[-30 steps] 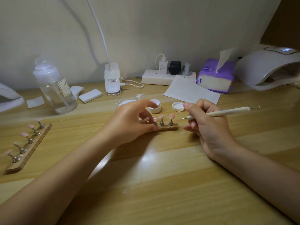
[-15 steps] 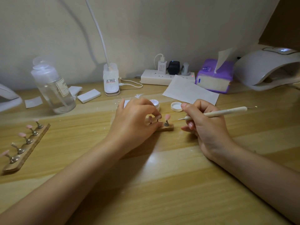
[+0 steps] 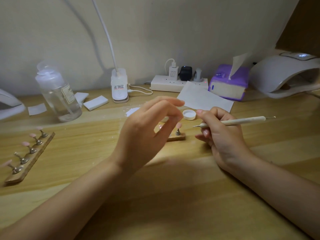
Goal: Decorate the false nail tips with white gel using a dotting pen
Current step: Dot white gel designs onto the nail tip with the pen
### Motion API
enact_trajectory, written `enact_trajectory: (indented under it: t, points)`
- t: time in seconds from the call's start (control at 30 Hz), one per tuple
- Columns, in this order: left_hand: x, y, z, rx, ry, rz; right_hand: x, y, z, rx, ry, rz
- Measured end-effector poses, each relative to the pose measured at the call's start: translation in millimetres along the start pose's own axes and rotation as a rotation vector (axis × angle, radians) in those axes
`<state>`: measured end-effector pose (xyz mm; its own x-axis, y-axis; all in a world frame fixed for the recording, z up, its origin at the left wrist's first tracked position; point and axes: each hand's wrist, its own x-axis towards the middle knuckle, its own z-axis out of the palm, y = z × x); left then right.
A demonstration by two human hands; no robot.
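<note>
Holding the dotting pen [image 3: 232, 121], the right hand [image 3: 223, 135] aims its tip at the nail tip [image 3: 178, 125] on the wooden holder [image 3: 176, 137], mid-desk. The left hand [image 3: 145, 134] hovers above, fingers loosely curved, empty. Next move probably needs white gel from the half-hidden jar [image 3: 164, 119].

Lighting dim and warm, falling from above; soft glare patch on wooden desk [image 3: 173, 170]. Left hand [image 3: 145, 134] motion-blurred, casting broad shadow toward viewer. Wide-angle bending at edges; corners darker
</note>
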<state>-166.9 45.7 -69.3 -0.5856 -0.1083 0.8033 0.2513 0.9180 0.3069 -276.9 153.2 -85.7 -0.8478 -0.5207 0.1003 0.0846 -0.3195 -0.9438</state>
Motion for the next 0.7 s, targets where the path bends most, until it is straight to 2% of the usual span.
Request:
enact_trajectory:
  t: [0.27, 0.5, 0.7]
  points:
    - [-18.7, 11.3, 17.5, -0.481, -0.177, -0.340, 0.9, -3.2, -1.2, 0.052, 0.060, 0.030]
    - [-19.6, 7.0, 17.2, -0.551, -0.201, -0.516, 4.8, -8.9, 0.9, -0.044, -0.038, -0.022]
    - [-22.3, 5.6, 19.2, -0.556, -0.188, -0.484, 33.5, -23.6, 12.6, -0.316, -0.138, -0.189]
